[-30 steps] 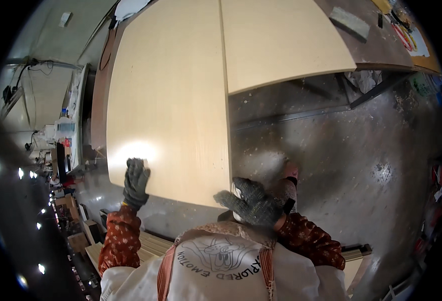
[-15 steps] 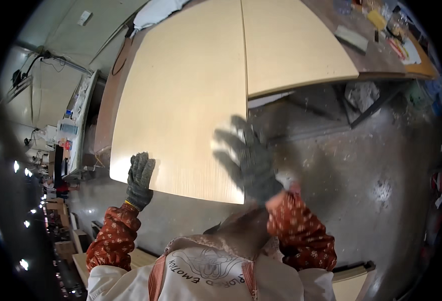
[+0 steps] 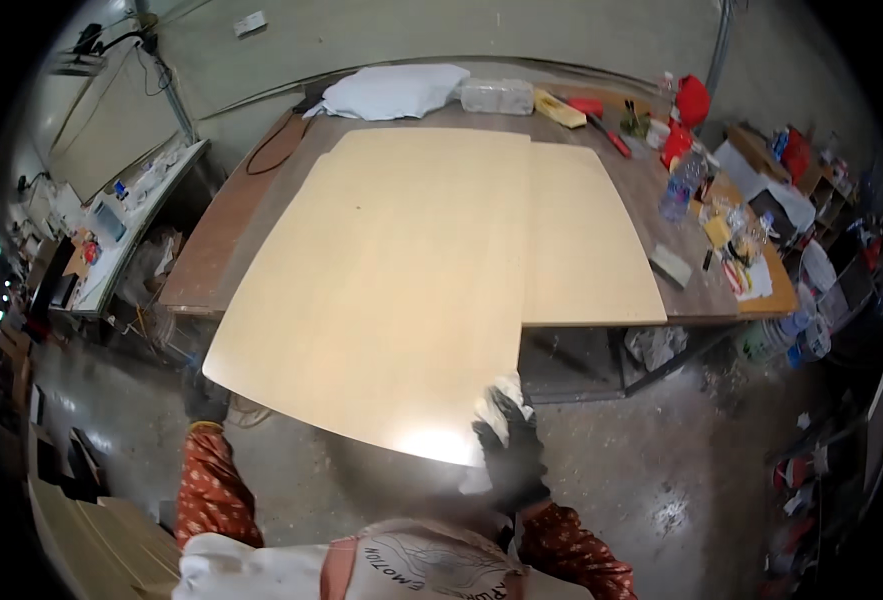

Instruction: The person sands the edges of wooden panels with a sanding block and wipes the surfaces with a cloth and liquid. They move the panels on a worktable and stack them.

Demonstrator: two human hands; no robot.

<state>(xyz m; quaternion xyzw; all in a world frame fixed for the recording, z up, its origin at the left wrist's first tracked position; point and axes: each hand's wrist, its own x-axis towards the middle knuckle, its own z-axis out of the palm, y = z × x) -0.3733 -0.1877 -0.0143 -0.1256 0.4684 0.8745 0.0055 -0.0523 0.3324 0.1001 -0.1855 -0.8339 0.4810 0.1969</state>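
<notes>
A large pale wooden board [image 3: 391, 280] reaches from the brown workbench [image 3: 221, 240] out over the concrete floor toward me. My gloved left hand [image 3: 204, 400] grips its near left corner from below, mostly hidden under the edge. My gloved right hand [image 3: 506, 440] holds the near right corner, with a white rag bunched against the glove. A second pale board [image 3: 586, 240] lies flat on the bench, tight against the first board's right side.
The bench's far and right ends carry a white sack [image 3: 391, 90], a clear plastic pack [image 3: 496, 95], red tools [image 3: 601, 120], a water bottle [image 3: 676, 185] and small clutter. More boards are stacked at lower left [image 3: 91, 540]. Shelves and boxes crowd the right wall.
The view has tilted up to show the whole bench. My right hand dropped from mid-air onto the board's near right corner. My left hand stayed at the left corner.
</notes>
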